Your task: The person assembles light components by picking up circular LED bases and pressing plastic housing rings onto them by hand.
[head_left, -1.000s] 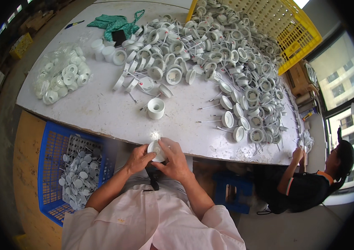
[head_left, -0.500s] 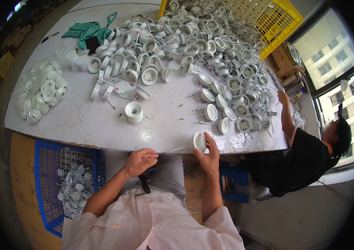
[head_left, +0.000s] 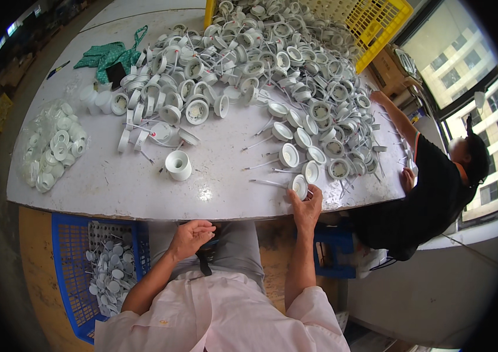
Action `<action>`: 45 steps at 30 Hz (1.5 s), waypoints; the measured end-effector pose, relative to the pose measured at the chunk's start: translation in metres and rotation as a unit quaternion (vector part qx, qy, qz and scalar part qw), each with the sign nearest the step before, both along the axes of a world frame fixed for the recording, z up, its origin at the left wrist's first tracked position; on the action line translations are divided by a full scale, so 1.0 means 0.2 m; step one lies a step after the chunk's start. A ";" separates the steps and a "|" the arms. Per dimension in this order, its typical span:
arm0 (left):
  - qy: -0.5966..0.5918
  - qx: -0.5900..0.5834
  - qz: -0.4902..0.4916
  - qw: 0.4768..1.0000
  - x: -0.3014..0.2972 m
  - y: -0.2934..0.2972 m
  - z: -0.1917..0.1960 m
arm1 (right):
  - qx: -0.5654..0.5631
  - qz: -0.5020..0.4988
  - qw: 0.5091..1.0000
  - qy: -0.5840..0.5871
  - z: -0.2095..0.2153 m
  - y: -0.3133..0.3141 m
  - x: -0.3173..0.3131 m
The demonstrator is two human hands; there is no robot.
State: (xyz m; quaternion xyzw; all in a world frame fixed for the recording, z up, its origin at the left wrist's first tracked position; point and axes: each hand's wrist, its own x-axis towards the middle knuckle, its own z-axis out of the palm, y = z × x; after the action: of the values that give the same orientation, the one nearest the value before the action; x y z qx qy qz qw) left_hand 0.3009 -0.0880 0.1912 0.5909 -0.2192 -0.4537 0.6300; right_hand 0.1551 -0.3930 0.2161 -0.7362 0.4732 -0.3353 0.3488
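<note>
My right hand (head_left: 306,210) pinches the rim of a round white light housing (head_left: 299,186) at the table's front edge. The housing's wire lies out to the left across the tabletop. Beside it, other white light housings (head_left: 289,155) stand in rows on the table, their wires also pointing left. My left hand (head_left: 192,237) hovers over my lap just off the table edge, fingers loosely bent and slightly apart, with nothing visible in it. A white cylindrical piece (head_left: 178,165) with a round hollow stands on the table ahead of that hand.
A large heap of wired housings (head_left: 249,58) spills from a yellow crate (head_left: 378,29). At left lie a clear bag of white rings (head_left: 55,146) and a green cloth (head_left: 108,57). A blue basket (head_left: 73,264) holds white discs below. A co-worker (head_left: 436,188) sits at right, arm over the table.
My right hand has carried the housing rightward onto the row's near end. The wire's end is now away from my left hand. The co-worker's arm has shifted, and the whole view has turned slightly.
</note>
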 end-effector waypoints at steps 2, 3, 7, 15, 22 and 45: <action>0.000 0.005 -0.002 1.000 0.00 0.00 0.01 | -0.024 -0.001 1.000 0.002 0.00 -0.01 0.01; 0.002 0.009 -0.003 1.000 -0.01 0.00 0.01 | -0.049 0.000 0.999 0.006 0.00 -0.01 0.02; 0.008 0.016 -0.006 1.000 -0.03 0.00 0.02 | -0.076 -0.002 0.997 0.020 0.00 -0.02 0.06; 0.003 0.028 0.000 1.000 -0.04 0.01 0.03 | -0.126 0.018 0.992 -0.014 -0.04 -0.04 0.09; -0.159 0.018 -0.007 0.987 -0.03 -0.07 0.26 | -0.171 0.133 0.970 -0.107 0.17 0.16 0.04; -0.184 -0.027 0.074 0.980 -0.02 -0.24 0.38 | 0.148 0.299 0.931 -0.149 0.18 0.65 0.22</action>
State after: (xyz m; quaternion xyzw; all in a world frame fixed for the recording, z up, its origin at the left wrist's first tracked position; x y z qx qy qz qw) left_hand 0.2963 -0.1353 0.2666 0.6616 -0.2992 -0.2837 0.6263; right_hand 0.1992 -0.2632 0.2517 -0.7253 0.2176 -0.2478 0.6043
